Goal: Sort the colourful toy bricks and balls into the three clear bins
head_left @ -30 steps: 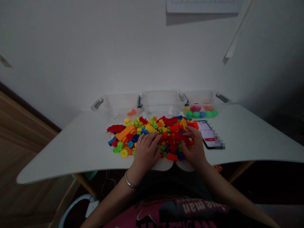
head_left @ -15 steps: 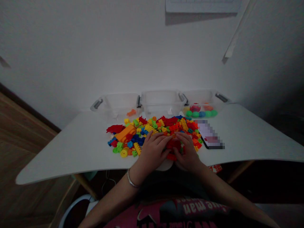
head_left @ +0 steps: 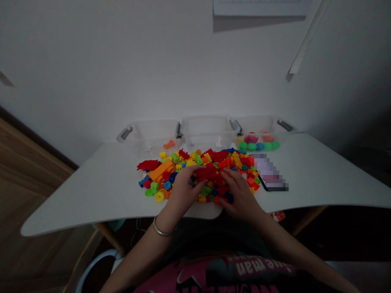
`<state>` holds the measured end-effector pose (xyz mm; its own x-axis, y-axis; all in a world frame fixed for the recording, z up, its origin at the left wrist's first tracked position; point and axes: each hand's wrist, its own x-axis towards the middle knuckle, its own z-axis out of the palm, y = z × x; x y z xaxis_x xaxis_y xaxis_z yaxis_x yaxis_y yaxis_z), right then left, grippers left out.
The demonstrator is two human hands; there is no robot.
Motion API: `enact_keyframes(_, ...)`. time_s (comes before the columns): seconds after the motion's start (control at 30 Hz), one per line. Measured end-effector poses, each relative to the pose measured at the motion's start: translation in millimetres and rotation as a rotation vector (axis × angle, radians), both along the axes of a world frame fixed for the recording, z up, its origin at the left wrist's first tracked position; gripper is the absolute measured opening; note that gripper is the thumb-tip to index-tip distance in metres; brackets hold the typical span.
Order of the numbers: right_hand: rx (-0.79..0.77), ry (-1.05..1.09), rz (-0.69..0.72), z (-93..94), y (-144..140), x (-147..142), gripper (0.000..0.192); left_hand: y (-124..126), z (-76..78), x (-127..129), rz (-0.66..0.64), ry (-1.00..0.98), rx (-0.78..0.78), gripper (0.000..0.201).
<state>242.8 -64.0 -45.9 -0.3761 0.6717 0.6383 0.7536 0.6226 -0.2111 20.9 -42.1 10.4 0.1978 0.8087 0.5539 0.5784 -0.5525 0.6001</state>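
Both hands (head_left: 210, 191) shifted left; bins (head_left: 207, 132) behind, phone (head_left: 269, 176) right.

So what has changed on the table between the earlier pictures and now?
The two hands came together over the brick pile. The left hand now lifts a clump of red bricks at its fingertips, and the right hand lies flat on the pile beside it; bricks near the table edge got shuffled. The three clear bins and the phone stayed put.
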Motion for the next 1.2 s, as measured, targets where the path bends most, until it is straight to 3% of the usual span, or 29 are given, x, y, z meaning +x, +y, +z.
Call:
enact_keyframes(0.17,0.013,-0.153,-0.059,-2.1,10,-1,0.07,3,6.6,-5,0.064,-0.263,-0.132,0.032)
enact_keyframes(0.43,0.044,-0.208,-0.088,-4.0,21,0,0.058,15,8.0,-8,-0.011,-0.816,-0.389,0.036)
enact_keyframes(0.67,0.084,-0.173,-0.082,-3.6,17,-1,0.053,26,9.3,-15,-0.01,-0.967,-0.382,0.035)
enact_keyframes(0.87,0.091,-0.152,-0.074,-0.4,14,0,0.051,43,29.2,-27,-0.06,-1.122,-0.48,0.038)
enact_keyframes(0.97,0.081,-0.132,-0.071,-0.2,13,1,0.052,61,44.6,-37,-0.056,-1.087,-0.363,0.033)
enact_keyframes(1.07,0.087,-0.108,-0.064,-0.1,13,2,0.052,88,59.0,-50,0.032,-0.979,-0.088,0.027)
enact_keyframes(1.2,0.102,-0.079,-0.061,0.4,12,2,0.053,126,67.3,-69,0.377,-0.647,0.117,0.026)
